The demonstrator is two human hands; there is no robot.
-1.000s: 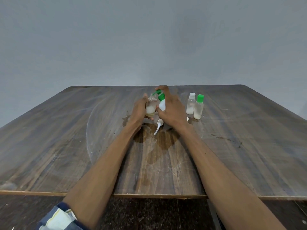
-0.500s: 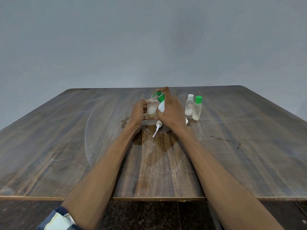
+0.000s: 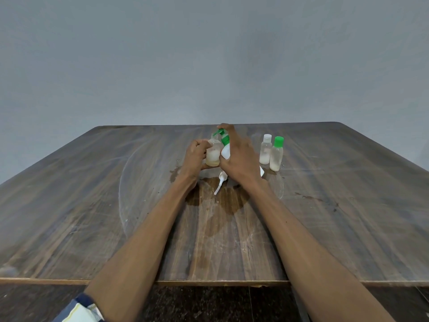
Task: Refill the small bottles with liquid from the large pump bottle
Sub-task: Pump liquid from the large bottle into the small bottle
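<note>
My left hand grips a small clear bottle, uncapped, with whitish liquid in its lower part. My right hand wraps the large white pump bottle, a finger resting on its green pump head, whose nozzle sits over the small bottle's mouth. Most of the pump bottle is hidden behind my right hand. To the right stand two more small bottles, one with a white cap and one with a green cap, both partly filled.
A small white dropper-like cap lies on the wooden table just below my hands. A dark wet stain spreads in front of it. The table's near edge runs under my forearms.
Both hands and the bottles stay in nearly the same place; the view has shifted slightly. The small bottle is held a little more upright under the nozzle.
</note>
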